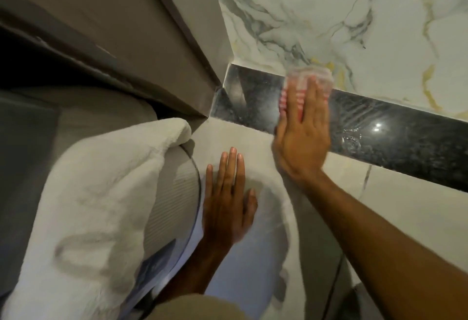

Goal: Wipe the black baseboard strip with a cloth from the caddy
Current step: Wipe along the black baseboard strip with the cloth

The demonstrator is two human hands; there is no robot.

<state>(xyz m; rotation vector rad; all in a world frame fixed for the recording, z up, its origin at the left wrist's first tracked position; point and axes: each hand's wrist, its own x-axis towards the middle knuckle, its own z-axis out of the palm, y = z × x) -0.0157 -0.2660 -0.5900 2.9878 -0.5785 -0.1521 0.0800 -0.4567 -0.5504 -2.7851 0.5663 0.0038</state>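
The glossy black baseboard strip (379, 127) runs from the grey door frame corner down to the right edge, between the marble wall and the pale floor. My right hand (301, 132) lies flat with fingers extended, pressing a red-and-white striped cloth (307, 80) against the strip near its left end. The cloth's top edge sticks out above my fingertips and looks blurred. Wet streaks show on the strip to the right of the hand. My left hand (228, 198) rests flat and empty on the floor, fingers spread. No caddy is in view.
A white fluffy mat (96, 193) lies bunched at the left over a ribbed grey surface. The grey door frame (162, 48) meets the strip's left end. White marble wall with grey and gold veins (354, 15) rises above the strip.
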